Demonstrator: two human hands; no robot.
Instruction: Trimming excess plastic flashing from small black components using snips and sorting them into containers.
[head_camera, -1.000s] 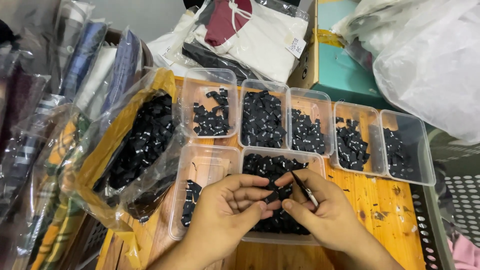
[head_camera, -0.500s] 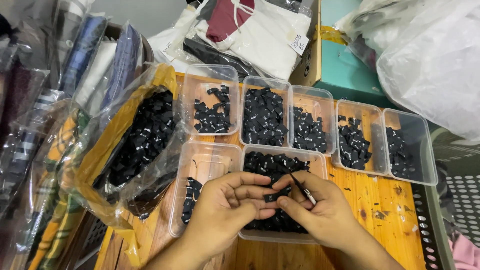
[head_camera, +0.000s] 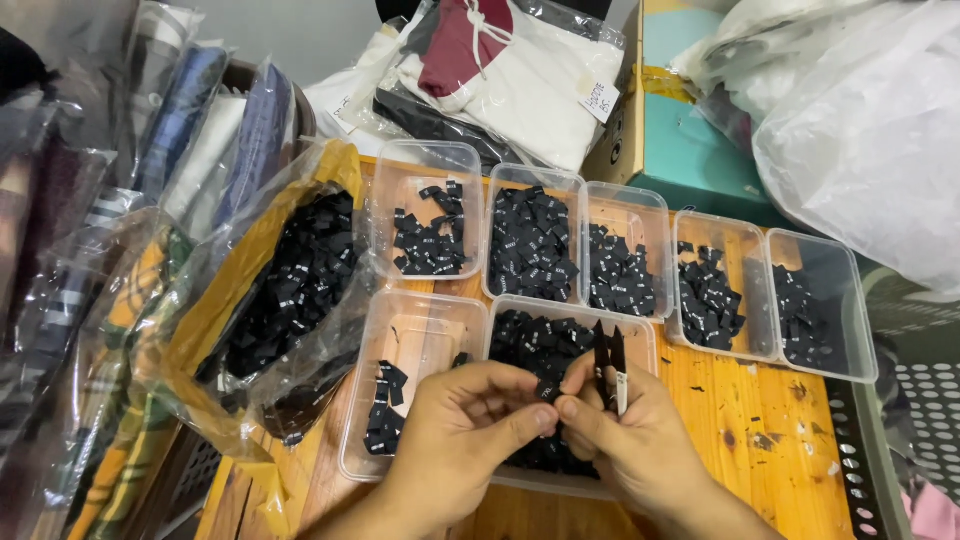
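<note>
My left hand (head_camera: 455, 440) and my right hand (head_camera: 630, 440) meet over a clear plastic tray (head_camera: 645, 340) full of small black fabric labels. Between both thumbs and forefingers I pinch one small black label (head_camera: 547, 392). My right hand also holds a pair of small black thread snips (head_camera: 610, 365), blades pointing up. To the left of that tray stands another clear tray (head_camera: 420, 330) with only a few black labels in its near corner.
Several clear trays of black labels (head_camera: 530, 245) line the back of the wooden table (head_camera: 770, 440). A plastic bag of black labels (head_camera: 290, 285) lies at the left, beside bagged fabrics. A teal box (head_camera: 690, 150), bagged garments and a white plastic bag (head_camera: 870, 130) sit behind.
The snips in my right hand have swung from tilted to nearly upright. Both hands have shifted slightly, still pinching the label together.
</note>
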